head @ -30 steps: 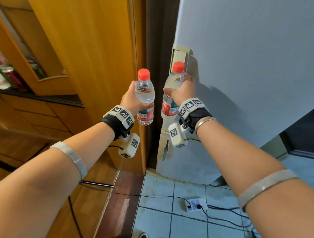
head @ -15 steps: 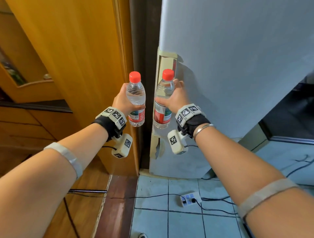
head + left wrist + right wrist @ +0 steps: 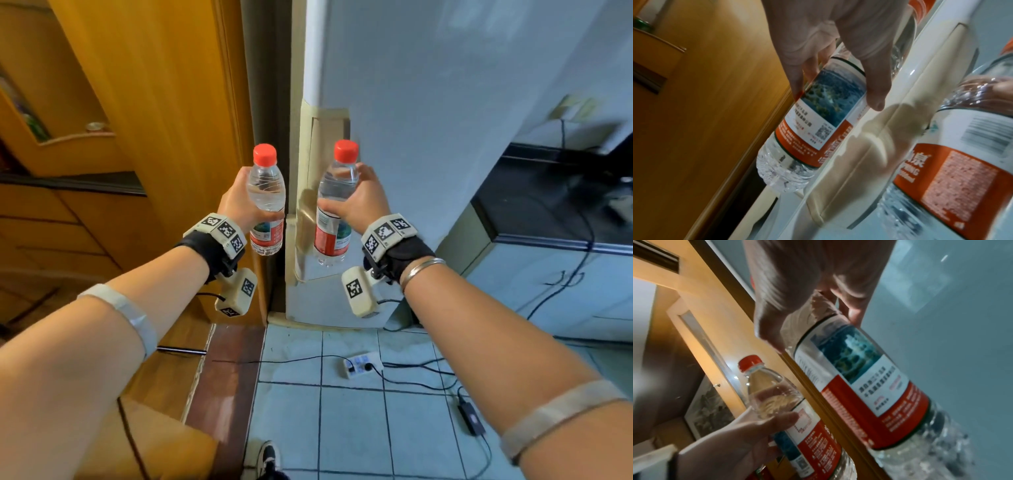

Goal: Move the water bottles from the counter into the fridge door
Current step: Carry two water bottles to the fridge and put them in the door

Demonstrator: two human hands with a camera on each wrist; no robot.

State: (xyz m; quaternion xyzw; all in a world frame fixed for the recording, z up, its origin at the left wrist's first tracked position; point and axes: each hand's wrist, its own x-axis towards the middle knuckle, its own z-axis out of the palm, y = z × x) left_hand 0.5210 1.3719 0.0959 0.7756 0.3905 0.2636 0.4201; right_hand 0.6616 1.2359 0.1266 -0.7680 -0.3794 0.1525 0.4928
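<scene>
Two clear water bottles with red caps and red-and-white labels are held upright in front of the shut fridge door [image 3: 428,137]. My left hand [image 3: 239,202] grips the left bottle [image 3: 266,202] around its upper body, in front of the dark gap beside the fridge. My right hand [image 3: 359,202] grips the right bottle [image 3: 334,212] at the same height, right in front of the door's cream recessed handle [image 3: 318,164]. The left wrist view shows my left hand [image 3: 838,48] wrapped round the left bottle [image 3: 818,121]. My right hand [image 3: 807,296] clasps the right bottle [image 3: 859,394] in the right wrist view.
A tall wooden cabinet [image 3: 154,102] stands left of the fridge, with a dark gap [image 3: 270,85] between them. On the tiled floor lie a white power strip [image 3: 359,366], black cables and an adapter [image 3: 472,418]. My shoe [image 3: 269,459] shows at the bottom.
Both hands have kept their bottles and drawn a little apart. The view has swung right and closer to the fridge, so the door fills more of the picture.
</scene>
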